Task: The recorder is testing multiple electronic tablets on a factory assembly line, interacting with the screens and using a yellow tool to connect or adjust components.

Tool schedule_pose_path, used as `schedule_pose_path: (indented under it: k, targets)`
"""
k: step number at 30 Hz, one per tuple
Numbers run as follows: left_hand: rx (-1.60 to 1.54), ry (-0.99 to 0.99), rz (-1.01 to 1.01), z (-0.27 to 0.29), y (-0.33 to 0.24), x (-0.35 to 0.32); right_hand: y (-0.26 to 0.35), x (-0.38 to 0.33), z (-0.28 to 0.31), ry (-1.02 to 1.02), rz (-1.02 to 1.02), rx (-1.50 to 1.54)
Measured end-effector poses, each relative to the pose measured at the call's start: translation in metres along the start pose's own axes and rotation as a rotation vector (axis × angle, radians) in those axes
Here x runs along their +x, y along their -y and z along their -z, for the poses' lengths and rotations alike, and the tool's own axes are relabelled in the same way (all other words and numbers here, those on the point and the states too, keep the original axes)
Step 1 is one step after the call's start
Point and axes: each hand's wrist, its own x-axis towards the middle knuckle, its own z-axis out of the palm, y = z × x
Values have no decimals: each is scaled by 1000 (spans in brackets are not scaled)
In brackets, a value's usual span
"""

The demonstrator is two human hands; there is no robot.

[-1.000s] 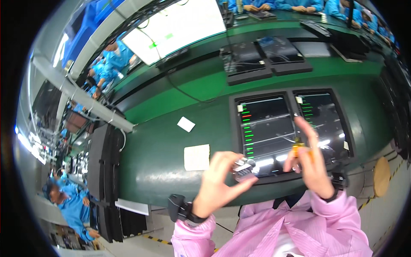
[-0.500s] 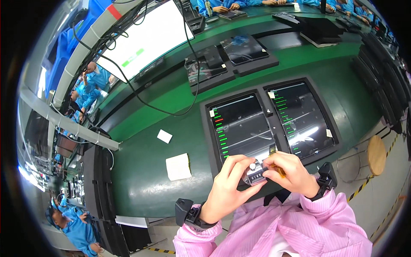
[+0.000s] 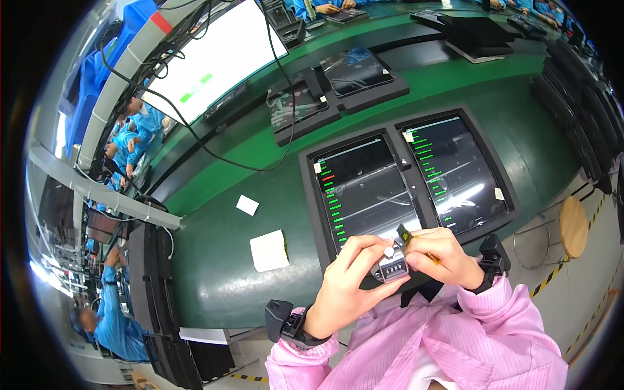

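My left hand [image 3: 351, 278] is closed round a small silver tally counter [image 3: 393, 268], whose digit window faces up and whose round knob [image 3: 389, 252] shows at its top. Close against the counter's right side, my right hand [image 3: 443, 259] pinches a thin strip [image 3: 404, 235]. The strip has a dark upper end and amber parts showing between the fingers, like a flex cable. Just beyond my hands lie two tablets, the left one [image 3: 364, 188] and the right one [image 3: 455, 172], with lists of green lines on dark screens. They sit in a dark tray [image 3: 312, 214].
Left of the tray, a pale square pad [image 3: 268, 251] and a small white paper [image 3: 247, 205] lie on the green table [image 3: 214, 286]. Two more screens in dark holders [image 3: 302, 123] stand farther back. A black cable [image 3: 227, 161] hangs before the monitor [image 3: 214, 58]. A wooden stool [image 3: 572, 227] stands right.
My right fingers have drawn slightly right off the counter, uncovering more of its digit window. The strip's dark end now tilts left. At far left, a co-worker has raised an arm.
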Motion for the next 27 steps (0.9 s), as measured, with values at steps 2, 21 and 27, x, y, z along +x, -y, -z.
schedule_pose_path:
  k: [2,21,27]
  targets:
    - [58,-9,-38,1,0,0,-1,-1,-3,-8,-25,131]
    - [65,-48,-54,5,4,-3,7,7,-8,-53,-113,130]
    - [47,-41,-23,5,2,-4,-1,8,-11,-109,167,-138]
